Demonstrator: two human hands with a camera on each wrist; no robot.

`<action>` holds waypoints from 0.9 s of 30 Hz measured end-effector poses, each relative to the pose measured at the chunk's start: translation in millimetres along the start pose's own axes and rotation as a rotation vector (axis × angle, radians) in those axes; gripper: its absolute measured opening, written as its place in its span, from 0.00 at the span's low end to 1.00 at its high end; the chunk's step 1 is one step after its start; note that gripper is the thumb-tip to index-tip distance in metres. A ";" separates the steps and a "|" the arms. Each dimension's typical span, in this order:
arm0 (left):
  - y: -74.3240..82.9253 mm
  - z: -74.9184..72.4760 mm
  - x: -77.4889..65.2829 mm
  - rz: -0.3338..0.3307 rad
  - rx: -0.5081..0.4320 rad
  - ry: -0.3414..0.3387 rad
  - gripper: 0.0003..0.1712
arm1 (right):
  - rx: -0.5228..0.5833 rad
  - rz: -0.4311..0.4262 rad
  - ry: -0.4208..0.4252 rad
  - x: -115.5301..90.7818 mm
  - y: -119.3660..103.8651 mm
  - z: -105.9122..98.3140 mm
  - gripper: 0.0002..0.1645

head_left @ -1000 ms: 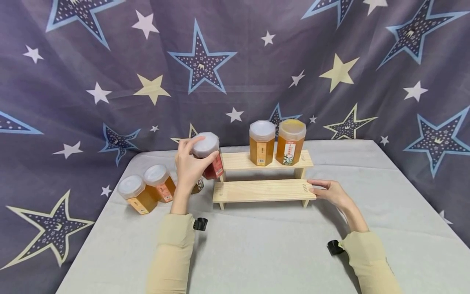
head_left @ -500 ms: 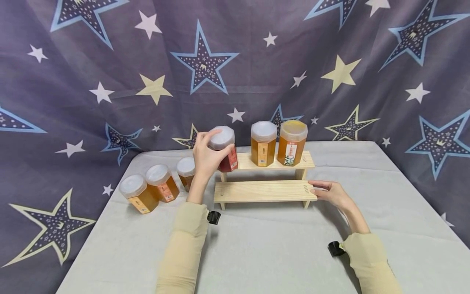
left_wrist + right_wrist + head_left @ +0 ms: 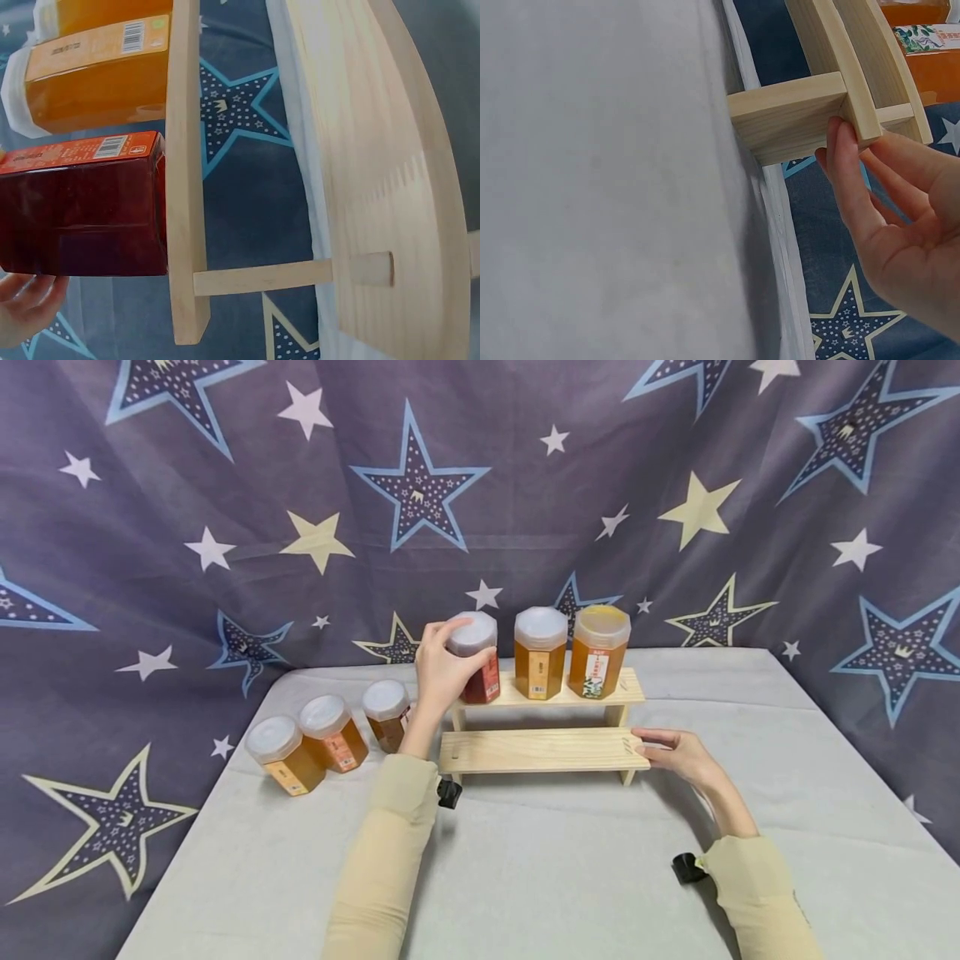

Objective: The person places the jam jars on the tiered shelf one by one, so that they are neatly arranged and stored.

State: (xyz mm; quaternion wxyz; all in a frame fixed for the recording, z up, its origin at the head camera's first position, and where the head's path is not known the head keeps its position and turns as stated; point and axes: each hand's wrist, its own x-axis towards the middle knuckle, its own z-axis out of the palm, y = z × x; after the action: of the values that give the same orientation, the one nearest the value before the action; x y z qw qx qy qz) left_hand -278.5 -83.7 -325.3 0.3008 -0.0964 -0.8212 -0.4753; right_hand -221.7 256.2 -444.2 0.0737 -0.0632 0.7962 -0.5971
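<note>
My left hand (image 3: 441,670) grips a dark red jar (image 3: 486,683) by its whitish lid. The jar stands upright at the left end of the upper board of a two-step wooden rack (image 3: 543,750); in the left wrist view the base of the red jar (image 3: 82,217) meets that board. To its right on the same board are an amber jar with a yellow label (image 3: 537,672) and another with a white floral label (image 3: 596,670). At the right end of the lower board, my right hand (image 3: 678,756) pinches the edge between thumb and fingers, clearer in the right wrist view.
Left of the rack, three more lidded jars stand on the pale tablecloth (image 3: 540,868): a brown jar (image 3: 388,727) partly behind my left wrist, an orange-labelled jar (image 3: 336,742) and a yellow-labelled jar (image 3: 288,768). A star-patterned curtain (image 3: 465,435) hangs behind.
My left hand has carried the dark red jar rightward from beside the rack onto the upper board's left end. The brown jar has come into view. My right hand stays at the lower board.
</note>
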 end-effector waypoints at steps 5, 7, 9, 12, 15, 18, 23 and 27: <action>-3.2 7.7 2.6 -0.016 -0.009 -0.029 0.27 | -0.004 0.006 0.004 -0.4 -0.4 -0.3 0.28; -3.9 9.9 2.9 -0.013 -0.013 -0.043 0.27 | 0.001 0.008 0.001 -0.5 -0.6 -0.4 0.28; -4.1 11.4 2.9 -0.007 -0.017 -0.049 0.27 | 0.007 0.011 -0.002 -0.6 -0.8 -0.5 0.29; -3.6 12.0 2.3 -0.008 -0.031 -0.054 0.26 | 0.011 0.014 -0.004 -0.5 -1.4 -0.6 0.29; -2.7 11.9 1.7 -0.017 -0.038 -0.067 0.27 | 0.001 0.011 -0.001 -0.5 -1.8 -0.6 0.29; -1.8 10.8 1.2 -0.036 -0.026 -0.095 0.27 | -0.005 0.010 -0.002 -0.4 -1.9 -0.6 0.29; 0.5 5.5 -1.9 -0.035 0.011 -0.164 0.29 | -0.003 0.011 -0.007 -0.5 -2.1 -0.6 0.29; 0.8 -0.2 -9.1 0.010 0.036 -0.164 0.30 | -0.006 0.012 -0.007 -0.6 -2.0 -1.0 0.29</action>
State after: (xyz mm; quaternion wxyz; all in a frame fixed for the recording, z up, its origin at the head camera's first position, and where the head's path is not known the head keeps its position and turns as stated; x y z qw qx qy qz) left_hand -270.8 -82.4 -330.0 0.2364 -0.1337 -0.8510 -0.4496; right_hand -221.3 256.7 -442.0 0.0797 -0.0606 0.7982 -0.5940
